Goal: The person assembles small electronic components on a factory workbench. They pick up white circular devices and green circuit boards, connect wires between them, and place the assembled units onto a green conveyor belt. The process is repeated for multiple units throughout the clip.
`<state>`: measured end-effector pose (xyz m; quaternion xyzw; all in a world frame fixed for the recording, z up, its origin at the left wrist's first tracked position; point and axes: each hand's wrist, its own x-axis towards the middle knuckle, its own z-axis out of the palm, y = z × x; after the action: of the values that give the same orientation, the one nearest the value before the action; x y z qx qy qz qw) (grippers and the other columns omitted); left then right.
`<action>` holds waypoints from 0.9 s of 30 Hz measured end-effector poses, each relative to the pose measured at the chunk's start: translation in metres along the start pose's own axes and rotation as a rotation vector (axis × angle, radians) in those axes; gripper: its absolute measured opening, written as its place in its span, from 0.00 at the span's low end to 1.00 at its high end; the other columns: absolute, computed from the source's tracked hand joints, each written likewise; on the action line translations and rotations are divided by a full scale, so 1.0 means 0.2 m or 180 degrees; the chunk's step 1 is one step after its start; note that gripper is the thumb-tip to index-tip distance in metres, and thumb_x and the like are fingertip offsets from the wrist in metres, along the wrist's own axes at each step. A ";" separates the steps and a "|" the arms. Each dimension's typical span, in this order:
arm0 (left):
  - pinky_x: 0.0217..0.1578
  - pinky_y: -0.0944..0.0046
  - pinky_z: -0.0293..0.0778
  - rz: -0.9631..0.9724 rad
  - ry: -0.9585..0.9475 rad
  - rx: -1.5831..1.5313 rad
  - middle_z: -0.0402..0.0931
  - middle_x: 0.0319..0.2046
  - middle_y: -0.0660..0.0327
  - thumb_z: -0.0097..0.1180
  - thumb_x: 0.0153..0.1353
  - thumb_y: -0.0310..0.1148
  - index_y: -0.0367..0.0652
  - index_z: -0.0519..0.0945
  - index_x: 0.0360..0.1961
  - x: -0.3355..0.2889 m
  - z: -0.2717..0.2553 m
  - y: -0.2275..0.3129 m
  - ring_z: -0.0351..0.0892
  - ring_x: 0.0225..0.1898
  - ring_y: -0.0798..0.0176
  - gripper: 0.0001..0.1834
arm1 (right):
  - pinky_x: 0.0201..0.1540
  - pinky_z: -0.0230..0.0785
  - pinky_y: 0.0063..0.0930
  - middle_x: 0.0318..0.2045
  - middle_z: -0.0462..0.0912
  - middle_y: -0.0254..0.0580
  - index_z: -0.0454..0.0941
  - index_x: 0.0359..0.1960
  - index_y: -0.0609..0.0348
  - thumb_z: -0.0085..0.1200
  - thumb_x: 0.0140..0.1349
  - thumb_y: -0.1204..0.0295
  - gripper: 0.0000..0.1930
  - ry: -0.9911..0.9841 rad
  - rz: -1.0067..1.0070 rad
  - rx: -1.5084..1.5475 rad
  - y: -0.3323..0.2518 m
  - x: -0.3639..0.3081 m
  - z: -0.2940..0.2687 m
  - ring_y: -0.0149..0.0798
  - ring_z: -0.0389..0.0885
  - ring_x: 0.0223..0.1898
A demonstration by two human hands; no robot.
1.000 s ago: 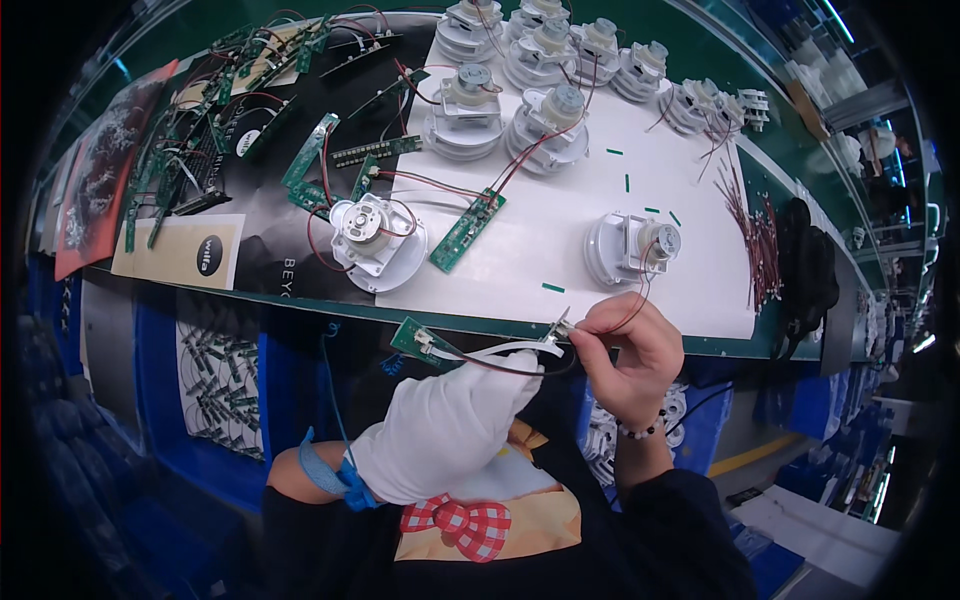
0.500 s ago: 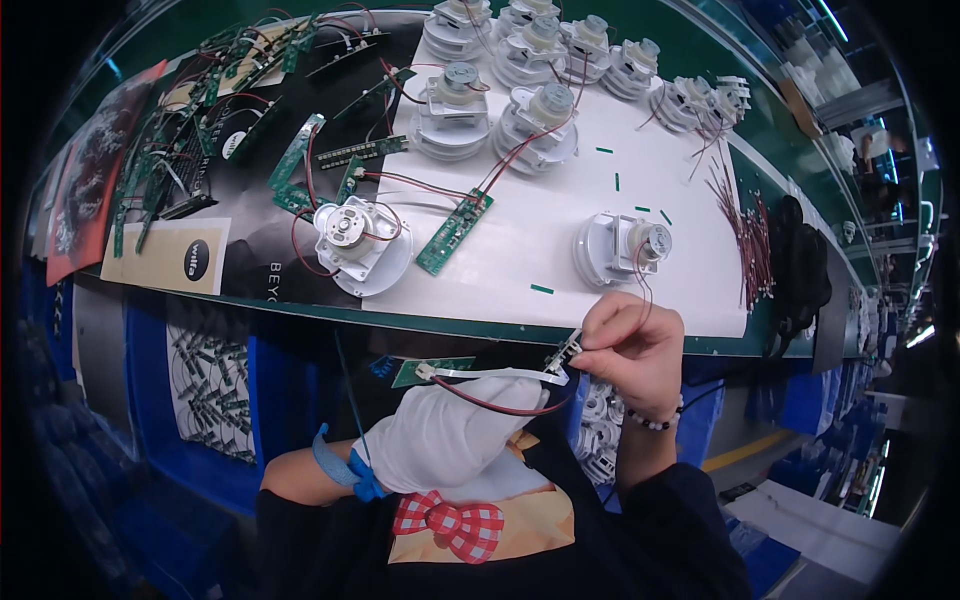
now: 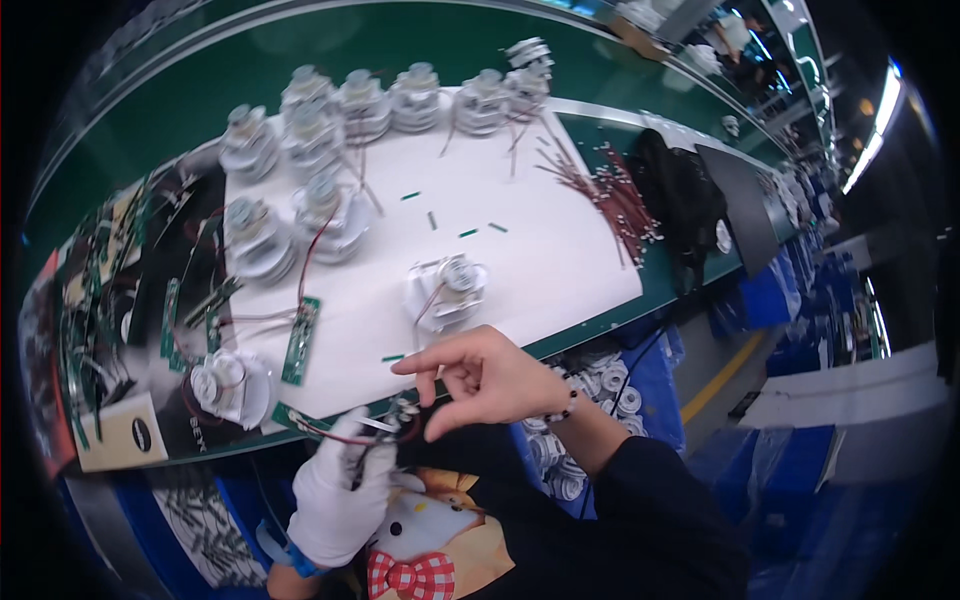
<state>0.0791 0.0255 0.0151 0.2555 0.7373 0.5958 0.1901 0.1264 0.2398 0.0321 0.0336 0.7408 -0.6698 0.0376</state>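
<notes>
My left hand (image 3: 343, 495), in a white glove, grips a green circuit board (image 3: 292, 418) with dark red wires and a white flat cable, at the table's front edge. A small component (image 3: 403, 412) sticks up beside its fingers, blurred. My bare right hand (image 3: 490, 378) is just right of it, thumb and forefinger spread apart, with nothing visible between them. Beyond the right hand, a white motor unit (image 3: 446, 290) with a thin wire stands on the white sheet (image 3: 540, 280). Another motor unit (image 3: 232, 388) lies at the left near a separate green board (image 3: 301, 340).
Several white motor units (image 3: 313, 135) stand along the back. A bundle of red wires (image 3: 615, 205) and a black bag-like item (image 3: 680, 190) lie at the right. Many circuit boards (image 3: 100, 300) crowd the left. Below the edge, a blue bin (image 3: 655, 390) holds white parts.
The view has swung toward the right, shifting the table leftward in the picture. My right hand's fingers have parted from the small component, while the left still grips the board.
</notes>
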 end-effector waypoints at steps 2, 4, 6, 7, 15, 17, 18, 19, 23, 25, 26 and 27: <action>0.17 0.76 0.69 -0.1284 -0.0485 -0.0389 0.76 0.24 0.61 0.52 0.58 0.24 0.32 0.73 0.43 0.06 -0.06 0.05 0.74 0.19 0.74 0.11 | 0.19 0.59 0.12 0.22 0.80 0.32 0.81 0.35 0.61 0.65 0.44 0.72 0.14 -0.0067 0.0020 -0.0605 -0.02 -0.06 -0.18 0.18 0.69 0.18; 0.17 0.78 0.70 -0.1861 -0.0866 -0.0662 0.75 0.23 0.59 0.51 0.58 0.25 0.32 0.73 0.42 0.09 -0.12 0.00 0.74 0.18 0.73 0.11 | 0.20 0.66 0.13 0.24 0.82 0.33 0.81 0.33 0.61 0.62 0.47 0.72 0.11 0.1472 0.0616 -0.0820 -0.02 -0.16 -0.46 0.20 0.74 0.19; 0.18 0.77 0.71 -0.2234 -0.1058 -0.0765 0.76 0.24 0.59 0.52 0.58 0.26 0.30 0.73 0.41 0.10 -0.16 0.00 0.76 0.20 0.72 0.11 | 0.26 0.71 0.27 0.23 0.81 0.43 0.82 0.26 0.59 0.60 0.47 0.70 0.07 0.3370 0.0385 -0.3070 0.12 -0.24 -0.82 0.39 0.80 0.22; 0.19 0.77 0.72 -0.2435 -0.1129 -0.0812 0.76 0.25 0.58 0.52 0.59 0.26 0.30 0.73 0.40 0.11 -0.17 0.00 0.77 0.21 0.71 0.11 | 0.32 0.72 0.35 0.24 0.80 0.47 0.82 0.25 0.58 0.59 0.47 0.67 0.08 0.3531 0.1279 -0.3845 0.11 -0.26 -0.87 0.47 0.80 0.27; 0.19 0.72 0.76 -0.2318 -0.1587 -0.1513 0.77 0.27 0.53 0.54 0.58 0.35 0.30 0.72 0.41 0.14 -0.20 -0.04 0.80 0.23 0.63 0.17 | 0.38 0.72 0.35 0.25 0.80 0.48 0.82 0.26 0.57 0.61 0.43 0.69 0.08 0.3342 0.0954 -0.3855 0.23 -0.23 -1.07 0.49 0.79 0.31; 0.22 0.74 0.76 -0.2278 -0.1522 -0.1552 0.77 0.29 0.54 0.53 0.59 0.32 0.30 0.71 0.44 0.15 -0.21 0.00 0.79 0.25 0.65 0.16 | 0.38 0.72 0.35 0.26 0.80 0.49 0.82 0.27 0.58 0.61 0.43 0.71 0.08 0.3430 0.0584 -0.3764 0.24 -0.25 -1.12 0.49 0.79 0.31; 0.23 0.75 0.76 -0.2309 -0.1487 -0.1576 0.77 0.30 0.55 0.52 0.60 0.30 0.29 0.70 0.45 0.16 -0.21 0.02 0.79 0.26 0.67 0.16 | 0.39 0.71 0.35 0.27 0.80 0.50 0.82 0.28 0.59 0.60 0.44 0.72 0.08 0.3387 0.0531 -0.3916 0.24 -0.26 -1.13 0.49 0.80 0.32; 0.23 0.75 0.75 -0.2206 -0.1463 -0.1557 0.77 0.30 0.55 0.52 0.60 0.30 0.29 0.70 0.46 0.17 -0.21 0.04 0.79 0.26 0.67 0.17 | 0.39 0.72 0.34 0.27 0.80 0.50 0.82 0.30 0.59 0.59 0.45 0.73 0.09 0.3469 0.0333 -0.4123 0.23 -0.28 -1.15 0.49 0.80 0.32; 0.22 0.76 0.75 -0.2115 -0.1204 -0.1423 0.76 0.31 0.54 0.52 0.59 0.31 0.28 0.67 0.48 0.21 -0.17 0.12 0.78 0.25 0.68 0.19 | 0.33 0.73 0.33 0.24 0.80 0.47 0.81 0.27 0.58 0.54 0.47 0.70 0.08 0.3562 0.0509 -0.4382 0.19 -0.33 -1.09 0.46 0.81 0.28; 0.20 0.76 0.74 -0.2170 -0.1075 -0.1276 0.75 0.31 0.55 0.52 0.59 0.32 0.28 0.68 0.47 0.22 -0.16 0.16 0.77 0.24 0.70 0.19 | 0.29 0.71 0.30 0.21 0.80 0.47 0.80 0.27 0.61 0.55 0.48 0.69 0.08 0.3446 0.0454 -0.4344 0.15 -0.33 -1.03 0.43 0.80 0.24; 0.19 0.76 0.74 -0.2189 -0.1089 -0.1202 0.75 0.30 0.56 0.52 0.59 0.32 0.28 0.68 0.47 0.22 -0.16 0.18 0.77 0.24 0.71 0.19 | 0.27 0.70 0.27 0.20 0.79 0.45 0.79 0.27 0.62 0.55 0.48 0.72 0.07 0.3411 0.0362 -0.4056 0.12 -0.32 -0.96 0.40 0.79 0.22; 0.19 0.76 0.74 -0.2197 -0.1124 -0.1141 0.75 0.30 0.56 0.53 0.59 0.33 0.29 0.69 0.46 0.22 -0.16 0.18 0.77 0.24 0.71 0.19 | 0.25 0.69 0.25 0.20 0.79 0.44 0.79 0.27 0.63 0.56 0.49 0.74 0.06 0.3387 0.0283 -0.3788 0.09 -0.33 -0.90 0.37 0.78 0.20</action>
<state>0.0311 0.0330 0.0585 0.0548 0.6204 0.5631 0.5432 0.1920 0.4203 0.0381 0.3524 0.8905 -0.0541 -0.2826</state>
